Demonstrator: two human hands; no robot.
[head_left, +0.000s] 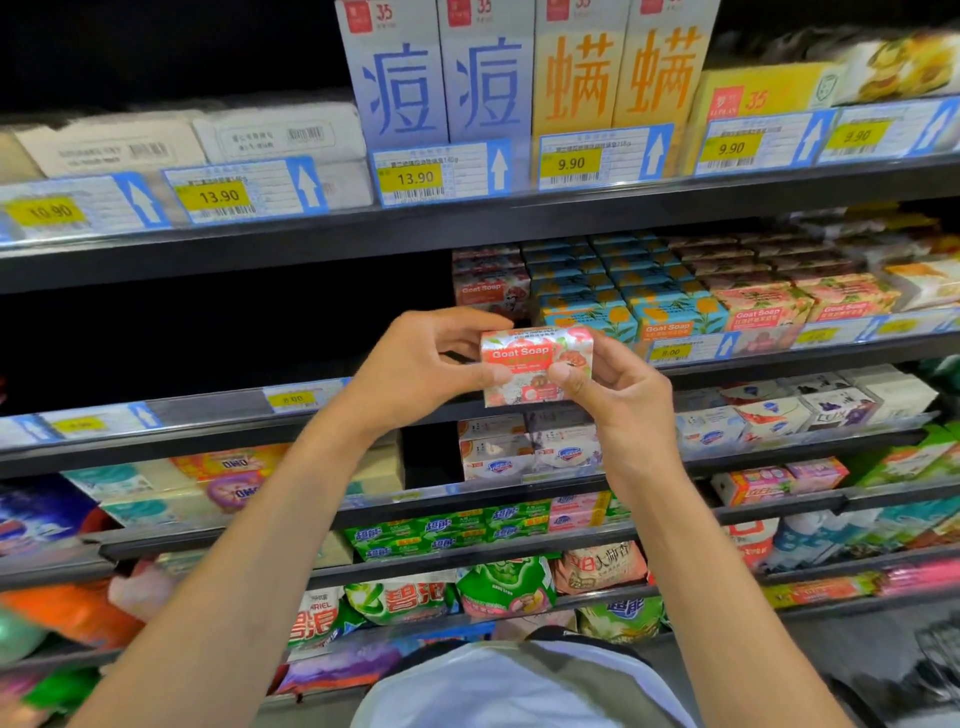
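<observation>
Tall blue boxes (441, 78), orange boxes (618, 73) on top shelf (519, 215); 13.90 price tag (415, 176) below.

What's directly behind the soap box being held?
Behind the soap box, held by the left hand and right hand, runs the shelf edge, with stacked soap boxes above. The box covers that stretch of edge and any price tag there.

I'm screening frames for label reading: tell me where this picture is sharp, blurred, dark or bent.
Head view: the Goat Soap box, pinched by left hand and right hand, is sharp and well lit; at far left the 10.90 price tag smears; the shelf gap left of the hands is near black; the shelf rail bows slightly, wide-angle.
</observation>
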